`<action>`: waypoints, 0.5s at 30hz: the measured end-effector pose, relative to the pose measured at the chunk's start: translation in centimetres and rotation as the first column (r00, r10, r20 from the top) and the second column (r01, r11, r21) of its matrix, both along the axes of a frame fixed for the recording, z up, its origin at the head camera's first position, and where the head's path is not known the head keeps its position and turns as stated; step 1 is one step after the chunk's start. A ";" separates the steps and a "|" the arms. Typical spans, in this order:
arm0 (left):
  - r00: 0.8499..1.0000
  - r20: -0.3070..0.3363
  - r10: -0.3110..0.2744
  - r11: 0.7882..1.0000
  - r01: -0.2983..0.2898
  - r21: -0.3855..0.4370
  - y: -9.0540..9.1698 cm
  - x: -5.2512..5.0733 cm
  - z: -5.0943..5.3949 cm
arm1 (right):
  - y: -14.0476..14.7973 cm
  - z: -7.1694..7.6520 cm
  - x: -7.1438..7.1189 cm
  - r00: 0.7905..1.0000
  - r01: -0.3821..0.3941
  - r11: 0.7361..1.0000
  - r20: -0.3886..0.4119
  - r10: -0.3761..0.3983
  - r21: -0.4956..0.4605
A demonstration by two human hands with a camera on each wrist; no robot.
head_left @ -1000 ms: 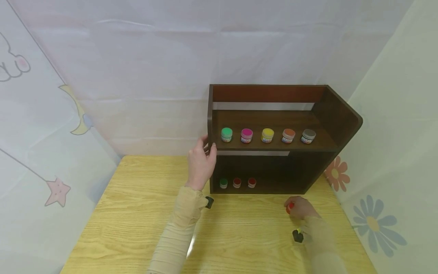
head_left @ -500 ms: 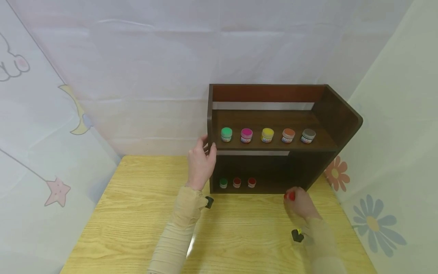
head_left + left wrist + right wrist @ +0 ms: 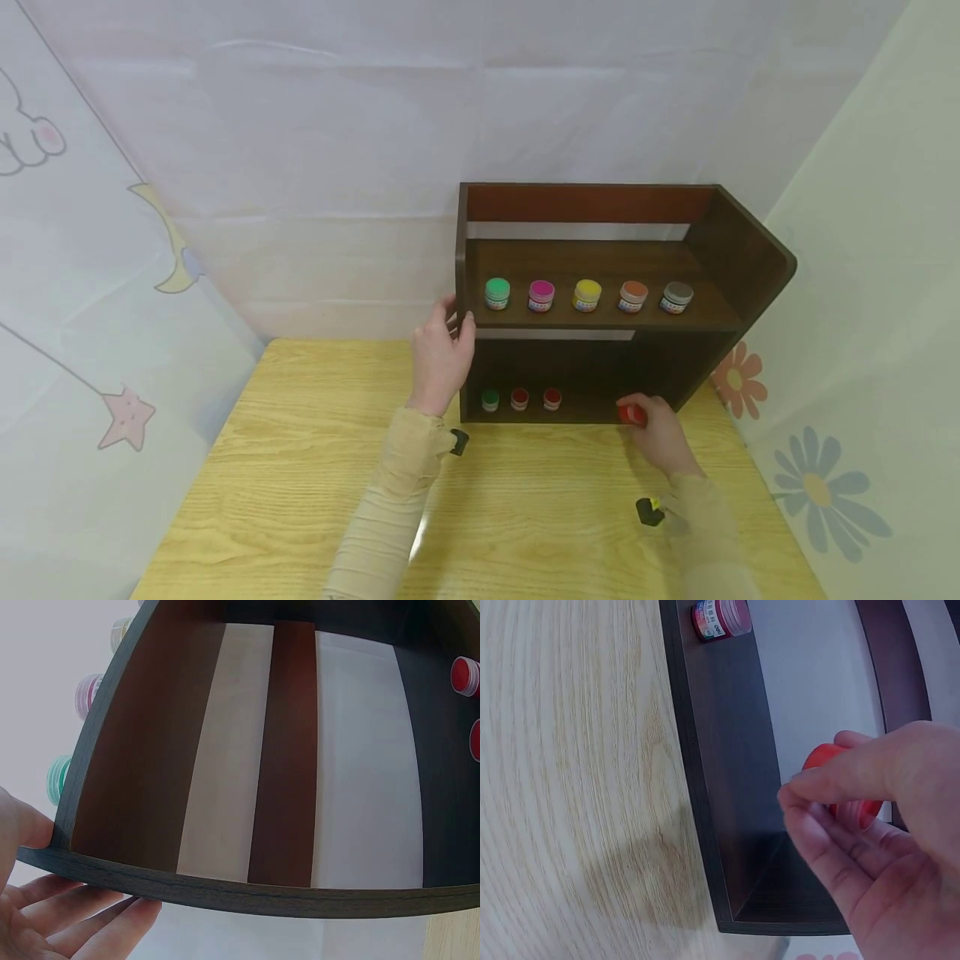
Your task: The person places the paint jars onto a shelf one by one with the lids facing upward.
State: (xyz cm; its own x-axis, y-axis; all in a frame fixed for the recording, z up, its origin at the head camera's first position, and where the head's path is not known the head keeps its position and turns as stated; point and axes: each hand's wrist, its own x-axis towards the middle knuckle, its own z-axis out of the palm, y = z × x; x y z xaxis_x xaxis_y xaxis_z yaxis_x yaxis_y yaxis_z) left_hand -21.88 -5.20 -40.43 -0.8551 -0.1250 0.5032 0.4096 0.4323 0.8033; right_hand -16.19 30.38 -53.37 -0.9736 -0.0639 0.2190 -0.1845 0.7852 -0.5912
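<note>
A dark brown two-tier shelf (image 3: 600, 326) stands on the table. My left hand (image 3: 442, 358) grips its left side panel, thumb on one face and fingers on the other, as the left wrist view shows. At the lower tier's right end, my right hand (image 3: 664, 440) pinches a red paint jar (image 3: 632, 414). In the right wrist view this jar (image 3: 823, 756) is tilted, partly hidden by thumb and fingers, above the lower board. A green jar (image 3: 490, 402) and two dark red jars (image 3: 519, 401) stand on the lower tier's left half.
Along the upper tier runs a row of several paint jars, from light green (image 3: 497, 295) through magenta (image 3: 541, 297), yellow (image 3: 587, 296) and orange (image 3: 633, 297) to grey (image 3: 677, 298). The wood-grain table (image 3: 525, 500) extends in front. Pale printed cloth (image 3: 300, 167) hangs behind and at both sides.
My right hand has moved forward with the red jar, from the table in front of the shelf to the lower tier's right end. The left hand stays on the side panel.
</note>
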 end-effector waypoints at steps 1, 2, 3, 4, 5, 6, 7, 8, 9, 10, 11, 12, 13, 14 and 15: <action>1.000 0.000 0.000 1.000 0.000 0.000 0.0 0.0 0.0 | 0.0 0.0 0.0 1.000 0.007 1.000 -0.002 -0.007 -0.002; 1.000 0.001 -0.001 1.000 0.001 0.001 0.0 0.0 0.0 | -0.1 0.1 0.0 1.000 0.011 1.000 -0.004 -0.011 -0.004; 1.000 0.002 -0.001 1.000 0.001 0.001 0.0 0.0 0.0 | -0.1 0.2 0.0 1.000 0.014 1.000 -0.007 -0.014 -0.003; 1.000 0.003 -0.003 1.000 0.003 0.001 0.0 0.0 0.0 | -0.1 0.2 0.0 1.000 0.016 1.000 -0.011 -0.016 -0.002; 1.000 0.004 -0.003 1.000 0.003 0.000 0.0 0.0 0.0 | -0.2 0.3 0.0 1.000 0.017 1.000 -0.015 -0.017 -0.006; 1.000 0.005 -0.004 1.000 0.004 0.000 0.0 0.0 0.0 | -0.2 0.3 0.0 1.000 0.018 1.000 -0.012 -0.019 -0.012; 1.000 0.007 -0.003 1.000 0.003 -0.001 0.0 0.0 0.0 | -0.3 0.4 0.0 1.000 0.019 1.000 -0.010 -0.019 -0.017; 1.000 0.007 -0.004 1.000 0.004 0.000 0.0 0.0 0.0 | -0.3 0.5 0.0 1.000 0.021 1.000 -0.007 -0.021 -0.023; 1.000 0.007 -0.004 1.000 0.004 -0.001 0.0 0.0 0.0 | -0.4 0.6 0.0 1.000 0.024 0.999 -0.003 -0.025 -0.027; 1.000 0.007 -0.004 1.000 0.004 -0.001 0.0 0.0 0.0 | -0.5 0.7 0.0 1.000 0.029 0.999 0.002 -0.029 -0.036; 1.000 0.006 -0.003 1.000 0.003 0.000 0.0 0.0 0.0 | -0.5 0.8 0.0 0.999 0.032 0.998 0.009 -0.032 -0.045; 1.000 0.005 -0.002 1.000 0.002 0.001 0.0 0.0 0.0 | -0.6 0.8 0.0 0.999 0.038 0.998 0.015 -0.037 -0.047; 1.000 0.004 -0.001 1.000 0.001 0.001 0.0 0.0 0.0 | -0.6 0.9 0.0 0.999 0.041 0.998 0.016 -0.041 -0.044; 1.000 0.002 -0.001 1.000 0.001 0.002 0.0 0.0 0.0 | -0.7 1.0 0.0 0.999 0.047 0.998 0.018 -0.046 -0.043; 1.000 0.000 0.000 1.000 0.000 0.001 0.0 -0.1 0.0 | -0.8 1.1 0.0 0.999 0.050 0.998 0.022 -0.049 -0.038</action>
State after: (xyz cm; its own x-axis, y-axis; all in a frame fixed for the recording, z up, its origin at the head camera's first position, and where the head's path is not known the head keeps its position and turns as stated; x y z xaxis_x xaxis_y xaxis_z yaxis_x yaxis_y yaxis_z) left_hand -21.94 -5.19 -40.42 -0.8552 -0.1253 0.5029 0.4096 0.4313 0.8039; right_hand -16.17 29.62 -52.31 -0.9798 -0.0076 0.1996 -0.1332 0.7694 -0.6248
